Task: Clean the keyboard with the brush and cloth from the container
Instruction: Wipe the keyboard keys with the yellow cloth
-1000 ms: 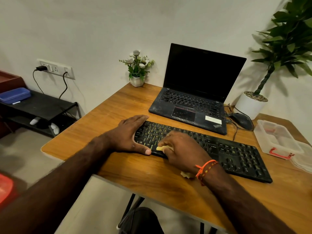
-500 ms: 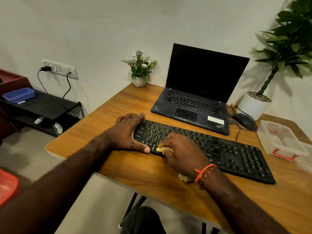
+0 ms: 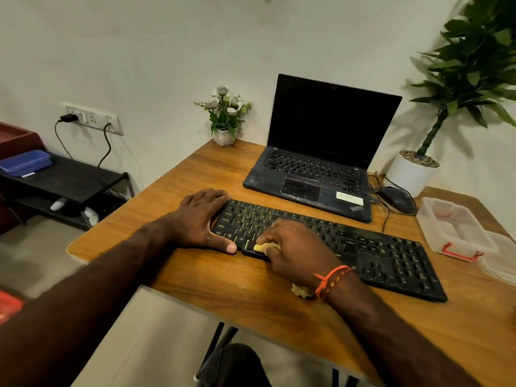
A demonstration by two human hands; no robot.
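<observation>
A black keyboard (image 3: 371,247) lies across the wooden desk (image 3: 223,291) in front of me. My left hand (image 3: 201,219) rests flat against its left end, with the thumb along the front edge. My right hand (image 3: 296,250) grips a yellow cloth (image 3: 264,247) and presses it on the keys near the keyboard's front left. A tail of the cloth sticks out under my wrist. The clear plastic container (image 3: 452,227) with red clips stands open at the right of the desk. No brush is in sight.
An open black laptop (image 3: 315,174) sits behind the keyboard, with a black mouse (image 3: 396,199) and cables to its right. A small flower pot (image 3: 224,118) stands at the back, a large potted plant (image 3: 416,171) at the far right. A black shelf (image 3: 64,180) is left of the desk.
My right hand with the cloth has slid slightly left along the front keys. My left hand stays at the keyboard's left end. The view has shifted a little.
</observation>
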